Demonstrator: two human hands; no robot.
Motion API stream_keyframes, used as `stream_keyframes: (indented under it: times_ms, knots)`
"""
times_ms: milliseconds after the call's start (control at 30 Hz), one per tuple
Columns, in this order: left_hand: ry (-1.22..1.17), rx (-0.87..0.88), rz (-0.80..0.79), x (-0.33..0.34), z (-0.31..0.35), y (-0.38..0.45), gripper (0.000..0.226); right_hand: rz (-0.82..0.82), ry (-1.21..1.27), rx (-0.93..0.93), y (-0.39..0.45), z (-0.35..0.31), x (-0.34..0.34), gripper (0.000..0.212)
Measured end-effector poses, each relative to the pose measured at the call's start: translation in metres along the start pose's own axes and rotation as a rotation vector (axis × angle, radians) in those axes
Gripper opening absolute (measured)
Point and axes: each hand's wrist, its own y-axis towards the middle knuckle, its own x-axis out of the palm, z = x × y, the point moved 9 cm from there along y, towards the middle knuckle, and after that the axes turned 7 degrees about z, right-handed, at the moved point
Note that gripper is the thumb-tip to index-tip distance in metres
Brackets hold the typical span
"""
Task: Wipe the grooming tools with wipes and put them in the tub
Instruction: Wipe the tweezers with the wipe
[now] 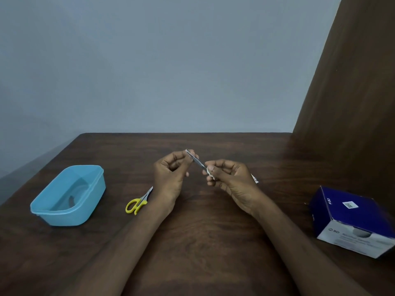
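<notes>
My left hand [171,176] pinches the far end of thin metal tweezers [197,161] above the middle of the table. My right hand [229,178] pinches a small white wipe [210,173] around the tweezers' near end. Small scissors with yellow handles [137,202] lie on the table beside my left wrist, their tip hidden behind it. A light blue plastic tub [68,195] stands at the left, with a dark tool lying inside it.
A dark blue and white box of wipes [352,221] sits at the right edge. A torn wipe wrapper [255,179] peeks out behind my right hand. The dark wooden table [203,242] ends at a grey wall; a brown panel rises at right.
</notes>
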Motion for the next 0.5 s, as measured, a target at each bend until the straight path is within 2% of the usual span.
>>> stream_keyframes:
  times_ms: [200, 367, 500]
  knots:
    - [0.118, 0.106, -0.029, 0.001, 0.008, -0.002, 0.011, -0.108, -0.014, 0.066, -0.002, 0.014, 0.015, 0.013]
    - [0.221, 0.146, -0.112, 0.005, 0.014, -0.007, 0.016, -0.062, 0.069, 0.054, 0.001, 0.014, 0.015, 0.008]
    - [0.325, 0.159, -0.115, 0.004, 0.019, -0.017, 0.015, -0.059, 0.089, 0.036, 0.003, 0.014, 0.013, 0.008]
